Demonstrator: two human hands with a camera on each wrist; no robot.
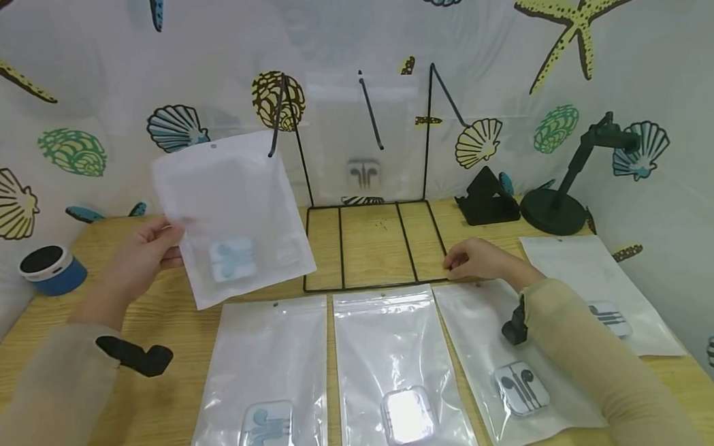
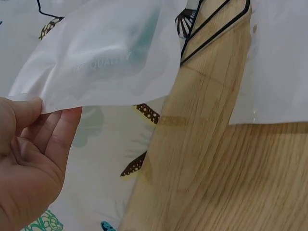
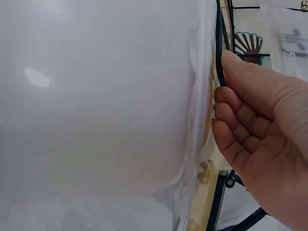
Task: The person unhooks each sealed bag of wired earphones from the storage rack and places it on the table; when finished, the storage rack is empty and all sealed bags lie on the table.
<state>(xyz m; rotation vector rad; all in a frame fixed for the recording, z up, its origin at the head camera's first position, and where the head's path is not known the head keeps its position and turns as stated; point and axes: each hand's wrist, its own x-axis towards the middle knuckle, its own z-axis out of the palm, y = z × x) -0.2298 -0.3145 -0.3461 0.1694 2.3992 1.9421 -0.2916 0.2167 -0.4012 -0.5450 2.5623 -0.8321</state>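
Observation:
My left hand (image 1: 140, 253) pinches the left edge of a white zip bag (image 1: 239, 196) with boxed earphones showing faintly inside. This bag is held up, its top right corner near the left hook (image 1: 278, 115) of a black wire display rack (image 1: 341, 248). At the rack's front right corner, my right hand (image 1: 480, 260) grips the base wire between thumb and curled fingers, as the right wrist view shows (image 3: 260, 110). Another clear-fronted bag (image 1: 360, 127) with earphones hangs at the rack's middle, behind the middle hook (image 1: 371, 113).
Several earphone bags lie on the wooden table: a left one (image 1: 267, 358), a middle one (image 1: 389, 344), one under my right forearm (image 1: 468, 332) and one far right (image 1: 568, 271). A blue round device (image 1: 56, 272), black holder (image 1: 487, 198) and black stand (image 1: 555, 211) stand behind.

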